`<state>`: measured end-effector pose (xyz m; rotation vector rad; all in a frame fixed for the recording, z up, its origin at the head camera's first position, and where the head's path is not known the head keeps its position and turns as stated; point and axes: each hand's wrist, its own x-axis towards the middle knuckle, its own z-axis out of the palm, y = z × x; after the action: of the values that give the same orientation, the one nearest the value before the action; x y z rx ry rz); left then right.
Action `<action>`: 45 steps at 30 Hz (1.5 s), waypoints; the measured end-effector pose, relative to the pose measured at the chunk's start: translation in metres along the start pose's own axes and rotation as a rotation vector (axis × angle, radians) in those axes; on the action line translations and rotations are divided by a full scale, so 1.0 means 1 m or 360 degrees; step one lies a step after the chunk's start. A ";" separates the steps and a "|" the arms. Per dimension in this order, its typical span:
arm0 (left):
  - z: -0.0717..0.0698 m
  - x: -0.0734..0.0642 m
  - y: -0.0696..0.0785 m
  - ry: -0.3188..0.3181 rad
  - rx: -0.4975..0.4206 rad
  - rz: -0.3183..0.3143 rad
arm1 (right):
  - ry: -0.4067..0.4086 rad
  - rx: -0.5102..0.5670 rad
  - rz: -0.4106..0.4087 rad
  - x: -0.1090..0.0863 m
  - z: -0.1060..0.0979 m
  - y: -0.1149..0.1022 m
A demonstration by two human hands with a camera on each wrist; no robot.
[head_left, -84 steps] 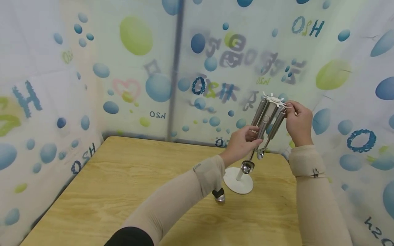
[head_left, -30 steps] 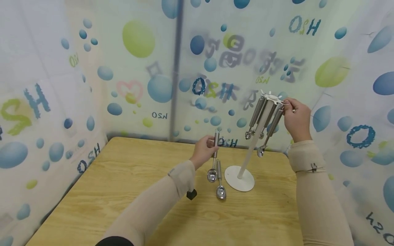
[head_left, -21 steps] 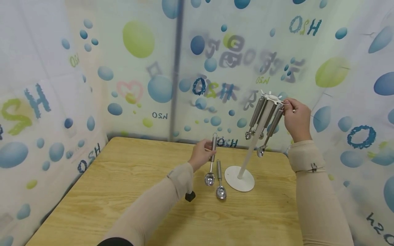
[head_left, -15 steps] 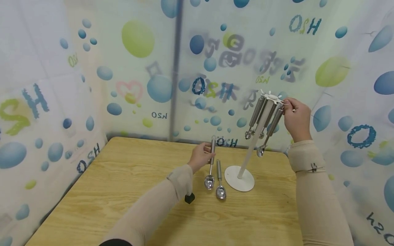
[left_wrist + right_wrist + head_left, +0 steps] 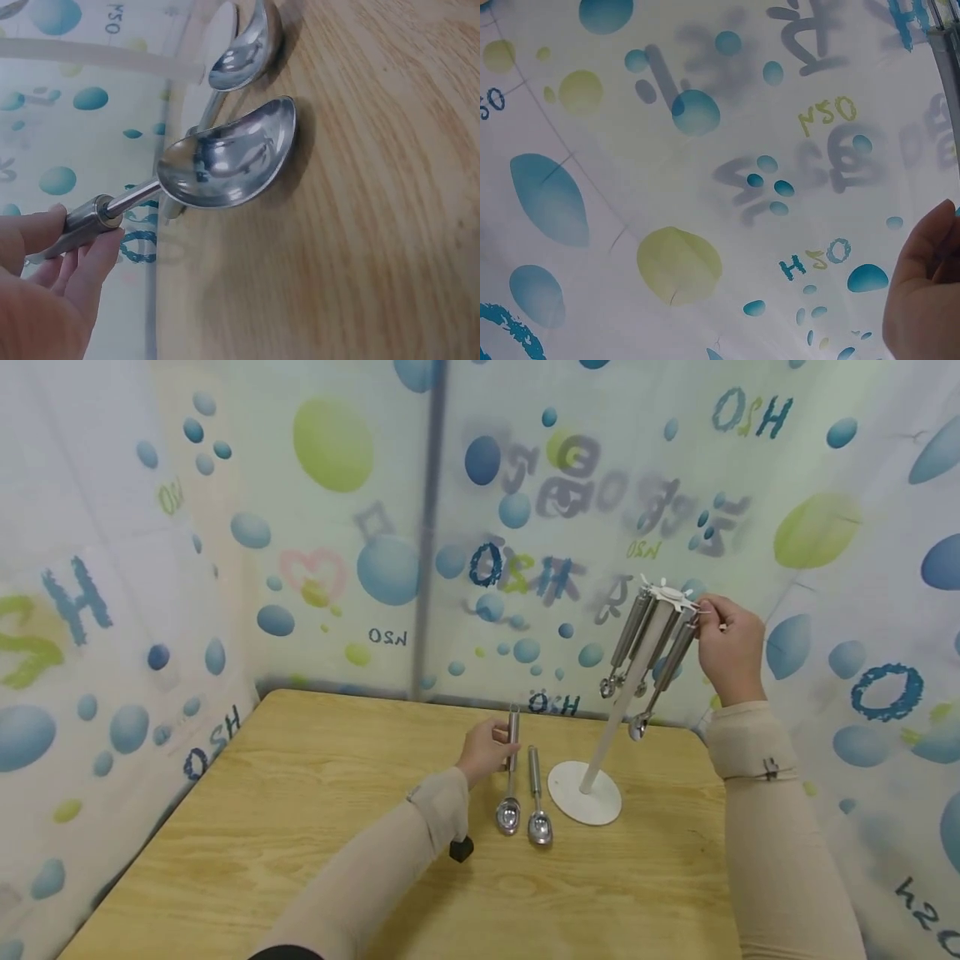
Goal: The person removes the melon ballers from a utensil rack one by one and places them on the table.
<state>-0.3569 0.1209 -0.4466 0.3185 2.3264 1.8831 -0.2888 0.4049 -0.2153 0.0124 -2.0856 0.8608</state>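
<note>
My left hand [image 5: 486, 750] pinches the steel handle of an ice cream scoop [image 5: 507, 816] between thumb and fingers, its bowl low over the table. In the left wrist view the scoop's deep, shiny bowl [image 5: 232, 161] faces up close to the wood. Just to its right lies a second ice cream scoop [image 5: 539, 827], handle pointing away. At the top of a white utensil stand [image 5: 667, 596], my right hand [image 5: 731, 647] pinches one of the hooks with thumb and fingertips. Several steel-handled utensils [image 5: 632, 631] hang from that stand. In the right wrist view, the right hand's fingertips are cut off.
The stand's round white base [image 5: 585, 793] rests on the wooden table [image 5: 360, 760] right of the scoops. Patterned curtains [image 5: 337, 543] enclose the table at the back and both sides. A small black block [image 5: 461, 849] is under the left wrist.
My left hand has come away from the stand with the scoop, moving left and then down to the table beside the other scoop. The right hand has stayed at the stand's top.
</note>
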 end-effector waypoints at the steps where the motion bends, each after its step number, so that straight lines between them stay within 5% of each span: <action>1: 0.001 0.001 -0.003 -0.0006 -0.0005 -0.0020 | -0.0007 -0.0003 0.0007 -0.001 0.000 0.001; 14: 0.008 0.005 -0.022 -0.0032 -0.0079 -0.0241 | 0.0000 -0.0010 0.0000 -0.002 0.000 0.009; 25: 0.006 0.004 -0.030 -0.0078 -0.0014 -0.0299 | 0.0012 -0.0039 -0.0038 0.001 0.001 0.008; 32: 0.012 0.009 -0.031 -0.0007 0.0050 -0.0334 | 0.0009 -0.0031 -0.0068 0.004 0.000 0.003; 45: 0.024 0.006 -0.030 0.0081 0.0529 -0.0193 | -0.0020 -0.0070 -0.0052 0.002 -0.002 0.000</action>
<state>-0.3597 0.1391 -0.4809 0.1581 2.6257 1.4648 -0.2881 0.4066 -0.2131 0.0286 -2.1096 0.7971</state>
